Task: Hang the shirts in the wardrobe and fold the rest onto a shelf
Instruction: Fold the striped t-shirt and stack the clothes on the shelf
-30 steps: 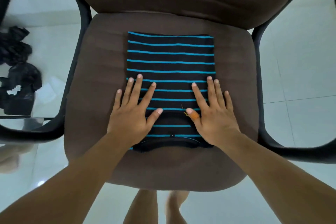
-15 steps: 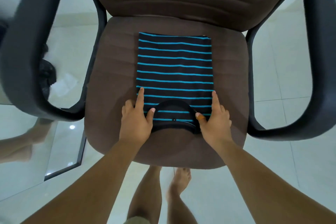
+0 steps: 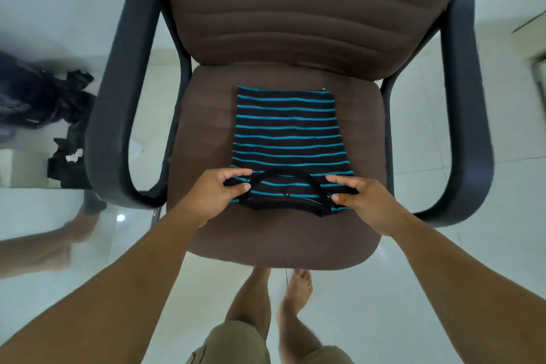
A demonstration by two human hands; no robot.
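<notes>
Striped T-shirt (image 3: 288,139), black with blue bands, lies folded into a neat rectangle on the brown seat of the office chair (image 3: 206,139), collar end nearest the person. From the head camera, the one view on offer, the change is plain: a second ago both palms lay flat on the cloth, smoothing it; now they have slid back to the near edge and closed into pinches. The left hand (image 3: 217,190) grips the near left corner beside the collar between thumb and fingers, and the right hand (image 3: 359,196) grips the near right corner the same way. I take that to mean the pressing is done and either a last fold or the lift toward a shelf comes next. No wardrobe or shelf shows. Off to the left a dark heap of clothes (image 3: 44,97) sits blurred, its contents unclear.
</notes>
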